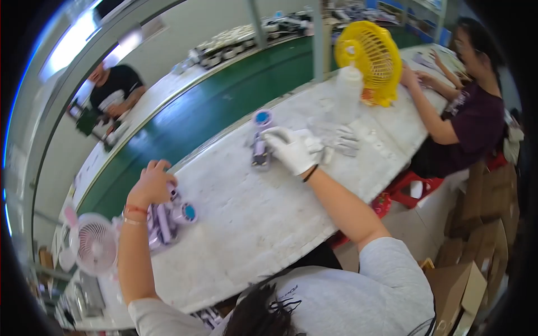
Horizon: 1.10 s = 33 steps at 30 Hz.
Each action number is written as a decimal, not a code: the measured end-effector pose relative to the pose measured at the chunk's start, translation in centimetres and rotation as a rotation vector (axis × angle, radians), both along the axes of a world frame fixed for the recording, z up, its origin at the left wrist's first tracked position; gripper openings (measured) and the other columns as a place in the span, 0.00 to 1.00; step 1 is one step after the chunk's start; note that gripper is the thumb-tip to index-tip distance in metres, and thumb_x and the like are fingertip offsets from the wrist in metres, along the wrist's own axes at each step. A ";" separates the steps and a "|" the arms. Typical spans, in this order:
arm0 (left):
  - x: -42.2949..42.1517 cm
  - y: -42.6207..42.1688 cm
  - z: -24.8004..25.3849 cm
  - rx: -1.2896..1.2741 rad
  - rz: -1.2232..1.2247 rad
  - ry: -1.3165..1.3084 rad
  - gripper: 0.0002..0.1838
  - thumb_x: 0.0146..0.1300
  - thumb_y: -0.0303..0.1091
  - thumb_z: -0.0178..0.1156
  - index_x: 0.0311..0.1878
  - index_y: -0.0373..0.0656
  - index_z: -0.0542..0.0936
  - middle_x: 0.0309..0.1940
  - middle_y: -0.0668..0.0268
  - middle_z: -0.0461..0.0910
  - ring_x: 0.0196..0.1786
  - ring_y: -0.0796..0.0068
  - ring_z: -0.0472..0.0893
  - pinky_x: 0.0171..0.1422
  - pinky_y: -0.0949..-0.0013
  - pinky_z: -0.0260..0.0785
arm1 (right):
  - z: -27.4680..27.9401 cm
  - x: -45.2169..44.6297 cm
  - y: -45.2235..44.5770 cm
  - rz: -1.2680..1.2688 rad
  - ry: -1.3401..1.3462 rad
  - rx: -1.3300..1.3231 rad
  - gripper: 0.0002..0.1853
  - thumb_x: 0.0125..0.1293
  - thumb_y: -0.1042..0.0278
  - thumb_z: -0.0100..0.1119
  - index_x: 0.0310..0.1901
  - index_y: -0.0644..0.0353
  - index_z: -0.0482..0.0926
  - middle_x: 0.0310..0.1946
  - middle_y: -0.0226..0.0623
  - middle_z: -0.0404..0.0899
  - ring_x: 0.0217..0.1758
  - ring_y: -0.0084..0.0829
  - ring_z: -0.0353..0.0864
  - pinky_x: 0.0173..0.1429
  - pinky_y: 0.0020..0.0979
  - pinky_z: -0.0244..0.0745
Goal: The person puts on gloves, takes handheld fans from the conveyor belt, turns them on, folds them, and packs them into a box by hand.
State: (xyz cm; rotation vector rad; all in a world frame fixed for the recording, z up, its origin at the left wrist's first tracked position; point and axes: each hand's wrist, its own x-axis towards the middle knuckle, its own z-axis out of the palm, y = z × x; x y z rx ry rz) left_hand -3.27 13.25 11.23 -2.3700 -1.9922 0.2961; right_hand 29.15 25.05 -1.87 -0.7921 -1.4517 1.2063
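Observation:
My right hand [292, 150], in a white glove, has its thumb and fingers closed on a light purple plastic device [259, 147]. That device has a round head with a blue disc and a darker lower end, and it lies on the white worktable [224, 185]. My bare left hand [150, 186], with a red band and a pale bangle at the wrist, curls over a group of similar purple devices [162, 224] at the left. Its fingers are bent around a purple piece [173, 192], mostly covered by the hand. One device there shows a blue disc [188, 212].
A yellow fan [371, 63], a white bottle [349, 87] and a grey-white glove [343, 139] are on the right. At far left stands a pink fan [94, 244]. A green conveyor belt [224, 95] runs behind the table. Co-workers sit right [471, 112] and across [116, 89].

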 end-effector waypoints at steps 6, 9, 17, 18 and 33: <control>-5.2 3.9 -8.7 -0.080 0.108 -0.297 0.04 0.48 0.27 0.56 0.24 0.42 0.81 0.39 0.57 0.81 0.49 0.47 0.74 0.58 0.55 0.66 | -0.7 -0.1 0.4 -0.057 -0.018 0.074 0.10 0.64 0.63 0.59 0.41 0.59 0.81 0.40 0.39 0.79 0.46 0.33 0.78 0.52 0.32 0.72; -3.7 2.8 -10.1 0.254 0.222 -0.359 0.06 0.50 0.32 0.58 0.28 0.42 0.81 0.36 0.54 0.81 0.52 0.44 0.74 0.61 0.52 0.64 | 0.2 -0.1 0.4 -0.096 -0.071 0.159 0.09 0.64 0.66 0.60 0.44 0.57 0.80 0.43 0.33 0.79 0.46 0.25 0.78 0.50 0.27 0.73; 2.5 -2.0 -7.5 -0.020 0.105 -0.183 0.15 0.45 0.36 0.62 0.37 0.41 0.81 0.38 0.56 0.80 0.55 0.46 0.74 0.68 0.51 0.59 | 0.3 -0.5 1.1 -0.337 -0.208 0.436 0.14 0.56 0.62 0.63 0.43 0.55 0.78 0.51 0.39 0.75 0.56 0.44 0.72 0.60 0.40 0.68; 2.5 -2.0 -7.8 -0.012 0.123 -0.266 0.15 0.45 0.36 0.61 0.39 0.41 0.81 0.38 0.56 0.80 0.55 0.47 0.74 0.68 0.50 0.58 | 0.1 -0.4 1.3 -0.368 -0.222 0.477 0.15 0.55 0.62 0.63 0.44 0.55 0.77 0.52 0.40 0.74 0.57 0.45 0.71 0.61 0.40 0.67; 8.4 -3.7 -9.6 0.453 0.181 -0.482 0.13 0.57 0.36 0.62 0.44 0.42 0.81 0.41 0.58 0.82 0.51 0.60 0.79 0.63 0.50 0.64 | 4.2 -3.4 8.3 -0.008 -1.129 0.280 0.33 0.50 0.46 0.65 0.57 0.53 0.72 0.55 0.42 0.75 0.55 0.42 0.77 0.56 0.36 0.73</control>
